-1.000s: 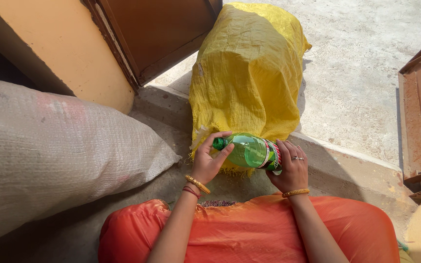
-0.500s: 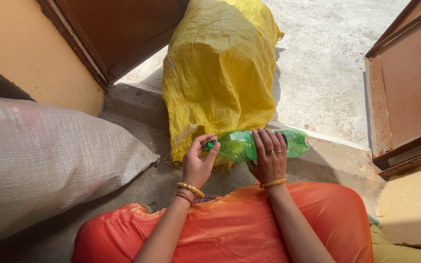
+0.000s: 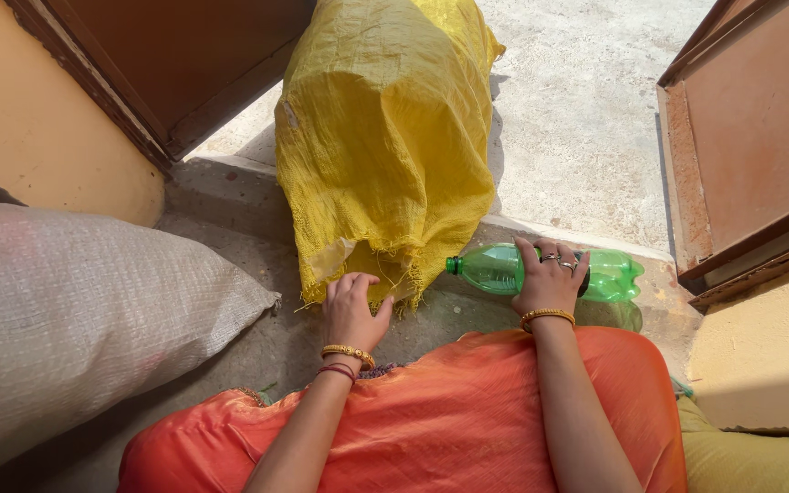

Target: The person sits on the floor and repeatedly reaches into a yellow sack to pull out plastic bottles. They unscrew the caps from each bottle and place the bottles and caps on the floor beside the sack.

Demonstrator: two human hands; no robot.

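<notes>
Green plastic bottle (image 3: pixel 550 272) lies sideways on the doorstep (image 3: pixel 468 315), cap pointing left — right hand (image 3: pixel 550 281) clasps its middle. Left hand (image 3: pixel 353 315), beside the cap end, pinches the yellow woven sack (image 3: pixel 385 146) at its frayed hem.

grey woven sack (image 3: pixel 84 310) left | brown door (image 3: pixel 751 137) right | orange cloth (image 3: pixel 449 411) below | concrete floor (image 3: pixel 586 110)

Bottle (image 3: pixel 504 270) right of sack (image 3: pixel 385 146)
</notes>
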